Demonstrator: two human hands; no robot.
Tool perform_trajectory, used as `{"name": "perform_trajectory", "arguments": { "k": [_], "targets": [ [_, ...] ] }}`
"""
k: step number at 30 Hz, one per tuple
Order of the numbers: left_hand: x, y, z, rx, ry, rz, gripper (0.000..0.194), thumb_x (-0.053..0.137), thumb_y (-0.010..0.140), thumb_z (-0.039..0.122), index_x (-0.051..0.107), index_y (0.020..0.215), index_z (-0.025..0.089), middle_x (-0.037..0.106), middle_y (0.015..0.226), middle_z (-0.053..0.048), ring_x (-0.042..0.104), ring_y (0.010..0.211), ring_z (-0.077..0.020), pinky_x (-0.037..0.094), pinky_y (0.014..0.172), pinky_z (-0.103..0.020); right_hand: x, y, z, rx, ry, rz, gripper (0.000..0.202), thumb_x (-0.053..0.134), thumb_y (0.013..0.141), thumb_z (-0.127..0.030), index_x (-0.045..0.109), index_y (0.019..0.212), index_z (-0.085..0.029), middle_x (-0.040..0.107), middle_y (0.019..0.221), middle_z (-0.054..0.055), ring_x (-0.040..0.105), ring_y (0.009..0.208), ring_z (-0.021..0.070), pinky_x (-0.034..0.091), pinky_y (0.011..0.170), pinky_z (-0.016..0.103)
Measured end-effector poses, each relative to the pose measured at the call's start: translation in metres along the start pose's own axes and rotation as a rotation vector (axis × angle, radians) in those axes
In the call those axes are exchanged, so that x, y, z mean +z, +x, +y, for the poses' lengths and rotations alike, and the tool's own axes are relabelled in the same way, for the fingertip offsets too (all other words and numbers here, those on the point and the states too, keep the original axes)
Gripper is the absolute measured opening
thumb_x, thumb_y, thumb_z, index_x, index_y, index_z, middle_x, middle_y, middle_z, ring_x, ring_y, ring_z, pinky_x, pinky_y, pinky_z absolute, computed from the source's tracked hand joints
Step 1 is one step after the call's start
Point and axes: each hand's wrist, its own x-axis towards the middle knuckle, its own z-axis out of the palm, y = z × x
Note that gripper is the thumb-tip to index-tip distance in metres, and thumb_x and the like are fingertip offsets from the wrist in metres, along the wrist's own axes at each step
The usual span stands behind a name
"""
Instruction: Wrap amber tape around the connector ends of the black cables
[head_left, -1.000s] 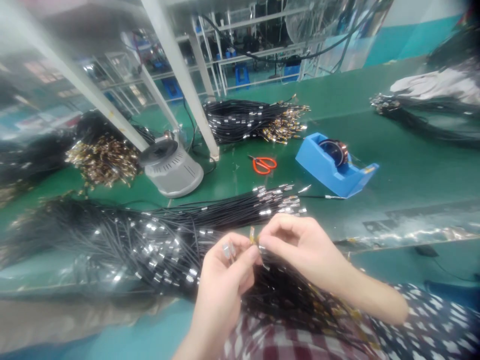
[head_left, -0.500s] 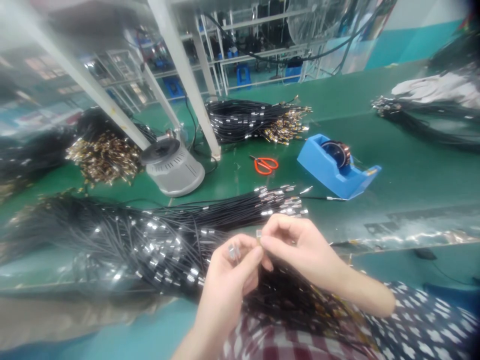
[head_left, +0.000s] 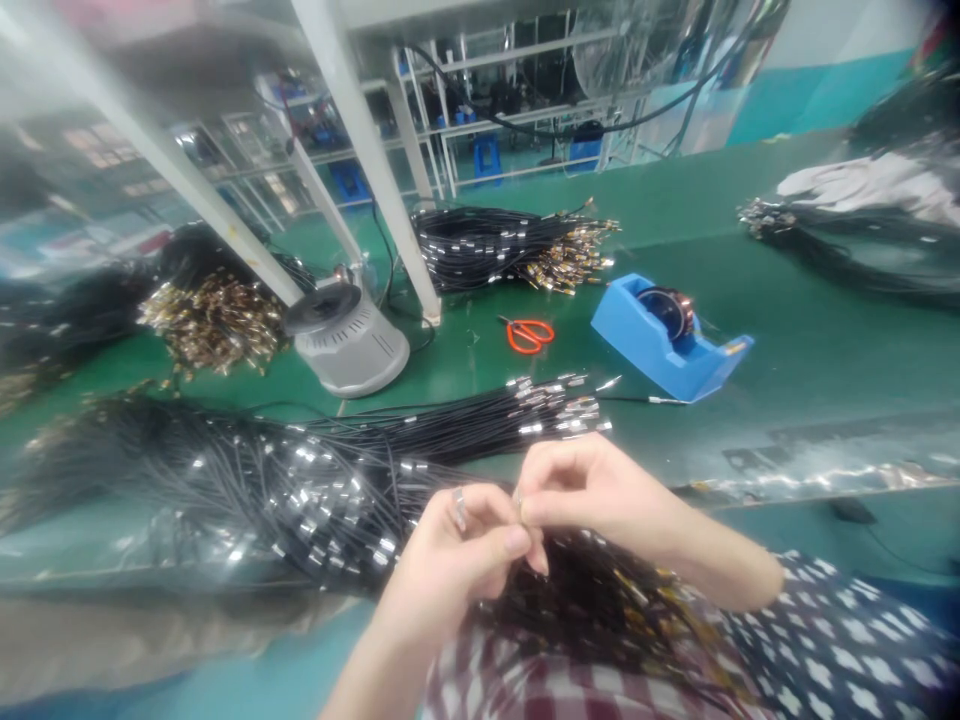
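Observation:
My left hand (head_left: 461,550), a ring on one finger, is closed in a pinch just over the table's front edge. My right hand (head_left: 589,490) pinches right beside it, and the fingertips of both hands meet. Whatever small piece sits between them is almost wholly hidden. Below the hands a bundle of black cables (head_left: 592,600) with brass-coloured ends hangs across the lap. Behind them lies another bundle of black cables (head_left: 450,420), its silver ends pointing right. To the left a large heap of cables (head_left: 300,490) with shiny silver pieces spreads along the edge.
Orange-handled scissors (head_left: 529,336) lie on the green table (head_left: 675,240), left of a blue tape dispenser (head_left: 652,345). A grey round device (head_left: 349,345) stands by white posts (head_left: 375,170). More cable bundles (head_left: 495,245) lie behind, and a white cloth (head_left: 877,185) is at right.
Both hands stay together while the left has lowered and turned slightly. The small pale piece seen at the fingertips before is now mostly covered by the fingers.

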Motion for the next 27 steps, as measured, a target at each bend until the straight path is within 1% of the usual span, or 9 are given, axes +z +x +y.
{"name": "perform_trajectory", "arguments": {
  "k": [2,5,7,10,14,18,21,24,27],
  "targets": [
    [-0.003,0.002,0.002,-0.043,-0.055,-0.098,0.030,0.077,0.074,0.026,0.055,0.066,0.009,0.065,0.064,-0.010,0.027,0.038,0.0012,0.015,0.039,-0.015,-0.006,0.000,0.001,-0.080,-0.066,-0.068,0.020,0.072,0.080,-0.028,0.065,0.078,-0.009,0.062,0.072,0.005,0.061,0.065,0.0124,0.045,0.064,0.024],
    [-0.004,0.002,0.001,-0.060,-0.044,-0.124,0.024,0.077,0.075,0.026,0.061,0.075,0.008,0.065,0.072,-0.010,0.027,0.040,0.0022,0.014,0.040,-0.016,-0.016,-0.002,-0.003,-0.145,-0.213,-0.093,0.024,0.061,0.089,-0.031,0.068,0.079,-0.009,0.059,0.073,0.004,0.051,0.062,0.0068,0.040,0.059,0.019],
    [-0.002,0.003,-0.001,-0.047,0.006,-0.065,0.026,0.078,0.074,0.027,0.064,0.089,0.009,0.064,0.081,-0.008,0.029,0.045,0.0015,0.017,0.042,-0.016,-0.021,-0.004,-0.006,-0.147,-0.270,-0.003,0.034,0.054,0.093,-0.037,0.066,0.077,-0.010,0.056,0.070,0.003,0.045,0.058,0.0057,0.036,0.055,0.019],
    [0.003,0.008,-0.006,-0.035,0.060,0.013,0.032,0.079,0.073,0.027,0.060,0.093,0.011,0.058,0.084,-0.005,0.034,0.054,-0.0019,0.022,0.046,-0.017,-0.020,-0.003,-0.010,-0.075,-0.439,0.198,0.029,0.061,0.088,-0.038,0.064,0.076,-0.011,0.059,0.072,0.004,0.050,0.065,0.0094,0.040,0.062,0.021],
    [0.005,0.013,-0.012,-0.021,0.061,0.057,0.033,0.077,0.076,0.031,0.054,0.089,0.011,0.052,0.077,-0.002,0.033,0.055,-0.0030,0.022,0.046,-0.018,-0.009,0.000,-0.008,0.010,-0.631,0.221,0.023,0.066,0.081,-0.037,0.068,0.086,-0.016,0.065,0.076,0.002,0.052,0.064,0.0120,0.039,0.058,0.024],
    [0.003,0.008,-0.009,0.070,0.178,0.068,0.030,0.066,0.085,0.039,0.057,0.088,0.010,0.056,0.081,-0.004,0.045,0.058,-0.0070,0.038,0.055,-0.023,-0.008,0.002,-0.006,0.008,-0.468,0.118,0.022,0.062,0.085,-0.034,0.065,0.082,-0.012,0.065,0.074,0.005,0.058,0.071,0.0145,0.044,0.068,0.027],
    [0.002,0.001,0.000,0.171,0.444,0.214,0.028,0.056,0.092,0.038,0.064,0.087,0.011,0.061,0.086,-0.006,0.053,0.078,-0.0121,0.043,0.075,-0.024,-0.014,0.001,-0.007,0.020,-0.422,0.114,0.022,0.062,0.085,-0.032,0.064,0.081,-0.011,0.065,0.079,0.006,0.057,0.073,0.0147,0.043,0.069,0.027],
    [0.002,-0.002,0.006,0.183,0.588,0.337,0.030,0.058,0.090,0.039,0.069,0.085,0.012,0.064,0.081,-0.005,0.050,0.070,-0.0108,0.040,0.066,-0.021,-0.019,0.001,-0.010,0.031,-0.433,0.146,0.022,0.063,0.084,-0.033,0.064,0.081,-0.011,0.062,0.079,0.005,0.051,0.070,0.0125,0.040,0.065,0.025],
    [-0.001,0.001,0.002,0.119,0.580,0.299,0.027,0.064,0.085,0.038,0.072,0.091,0.013,0.063,0.073,-0.004,0.040,0.054,-0.0071,0.032,0.052,-0.020,-0.016,0.001,-0.010,0.028,-0.392,0.139,0.020,0.063,0.084,-0.030,0.062,0.081,-0.011,0.061,0.078,0.004,0.050,0.069,0.0112,0.039,0.065,0.024]
  ]
}}
